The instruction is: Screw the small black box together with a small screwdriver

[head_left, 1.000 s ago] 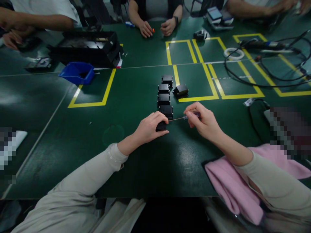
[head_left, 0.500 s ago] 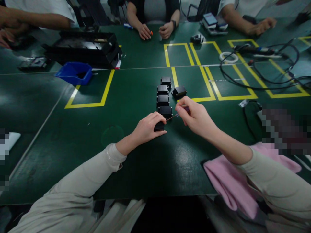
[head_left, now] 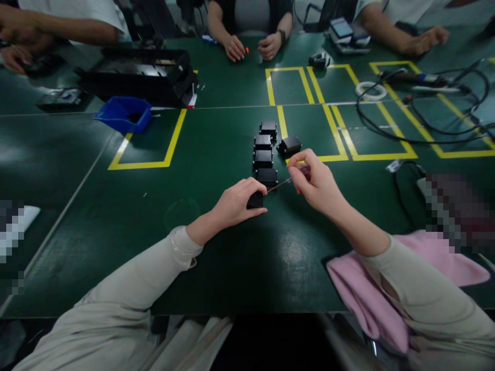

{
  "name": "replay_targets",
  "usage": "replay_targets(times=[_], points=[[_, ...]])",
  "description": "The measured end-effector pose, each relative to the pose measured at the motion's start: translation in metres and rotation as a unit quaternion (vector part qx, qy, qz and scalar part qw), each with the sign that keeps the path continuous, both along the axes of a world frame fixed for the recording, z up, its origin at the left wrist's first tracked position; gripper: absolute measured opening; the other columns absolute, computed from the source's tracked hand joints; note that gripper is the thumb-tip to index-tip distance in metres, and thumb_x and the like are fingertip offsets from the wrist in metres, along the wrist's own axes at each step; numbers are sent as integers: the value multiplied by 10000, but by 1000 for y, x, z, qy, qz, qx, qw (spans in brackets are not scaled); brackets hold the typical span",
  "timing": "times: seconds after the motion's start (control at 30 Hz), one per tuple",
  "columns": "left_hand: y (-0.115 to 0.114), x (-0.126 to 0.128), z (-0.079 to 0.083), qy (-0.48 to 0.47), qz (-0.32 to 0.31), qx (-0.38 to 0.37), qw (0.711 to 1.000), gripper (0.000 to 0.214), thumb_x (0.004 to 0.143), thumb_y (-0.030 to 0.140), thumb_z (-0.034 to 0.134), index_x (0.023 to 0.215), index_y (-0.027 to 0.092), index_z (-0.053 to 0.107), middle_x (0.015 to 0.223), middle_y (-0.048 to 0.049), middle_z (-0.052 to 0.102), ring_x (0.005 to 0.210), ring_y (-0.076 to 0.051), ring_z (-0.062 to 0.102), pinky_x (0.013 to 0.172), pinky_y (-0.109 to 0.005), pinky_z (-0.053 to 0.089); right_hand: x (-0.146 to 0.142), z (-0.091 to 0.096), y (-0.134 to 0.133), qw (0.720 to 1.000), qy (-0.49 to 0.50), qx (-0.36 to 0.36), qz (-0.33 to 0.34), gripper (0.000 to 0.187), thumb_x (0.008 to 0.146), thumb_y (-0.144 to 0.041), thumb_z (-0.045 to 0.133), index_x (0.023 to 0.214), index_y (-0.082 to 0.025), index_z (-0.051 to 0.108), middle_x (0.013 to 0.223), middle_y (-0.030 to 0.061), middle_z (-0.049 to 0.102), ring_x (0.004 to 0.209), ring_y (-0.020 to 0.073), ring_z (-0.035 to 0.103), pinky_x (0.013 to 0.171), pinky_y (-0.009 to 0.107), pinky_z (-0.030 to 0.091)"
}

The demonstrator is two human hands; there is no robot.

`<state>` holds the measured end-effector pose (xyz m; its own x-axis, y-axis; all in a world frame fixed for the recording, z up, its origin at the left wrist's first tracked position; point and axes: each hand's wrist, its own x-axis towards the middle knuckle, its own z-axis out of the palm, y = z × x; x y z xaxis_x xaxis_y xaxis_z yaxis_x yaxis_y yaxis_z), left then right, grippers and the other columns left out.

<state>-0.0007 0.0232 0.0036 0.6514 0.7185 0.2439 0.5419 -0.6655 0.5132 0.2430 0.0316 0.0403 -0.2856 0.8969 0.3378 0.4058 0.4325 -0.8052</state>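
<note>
My left hand [head_left: 235, 204] is closed over a small black box [head_left: 256, 200] lying on the green table [head_left: 154, 216]. My right hand [head_left: 317, 185] pinches a thin screwdriver [head_left: 288, 181] whose tip points at that box. Just beyond, several more black boxes [head_left: 263, 154] stand in a column, with one further box [head_left: 290, 146] set apart to their right.
A pink cloth [head_left: 371, 293] lies under my right forearm. A blue bin [head_left: 124, 114] and a black tray [head_left: 139, 74] sit far left. Black cables [head_left: 421, 123] and a white tape roll [head_left: 370, 90] lie far right. Other people's hands [head_left: 251, 47] rest at the far edge. Yellow tape boxes [head_left: 309, 108] mark the table.
My right hand with the screwdriver has moved left and slightly away from me, closer to the held box. My left hand has stayed on the box.
</note>
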Motion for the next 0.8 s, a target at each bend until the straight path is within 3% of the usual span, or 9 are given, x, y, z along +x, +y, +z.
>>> replay_targets(times=[0.3, 0.53, 0.8], points=[[-1, 0, 1, 5, 9, 1, 1000, 357, 878, 301, 773, 1129, 202, 539, 1152, -76, 658, 1033, -249, 634, 906, -385, 518, 5, -4, -2, 1000, -2, 17, 20, 246, 1035, -446, 532, 910, -235, 509, 599, -62, 505, 524, 117, 504, 560, 281, 354], [0, 0, 0, 3, 9, 6, 1000, 342, 883, 306, 771, 1118, 202, 545, 1141, -72, 659, 1030, -244, 632, 904, -380, 517, 4, -5, -5, 1000, 7, 26, 16, 29, 1007, -253, 534, 1008, -226, 522, 669, -58, 533, 550, 111, 528, 580, 270, 383], [1, 0, 0, -2, -4, 8, 1000, 284, 896, 288, 764, 1080, 198, 566, 1141, -76, 660, 1046, -243, 623, 922, -384, 516, 5, -4, -4, 1000, 3, 9, 23, 146, 1028, -346, 539, 946, -227, 517, 625, -62, 506, 547, 115, 512, 584, 276, 367]])
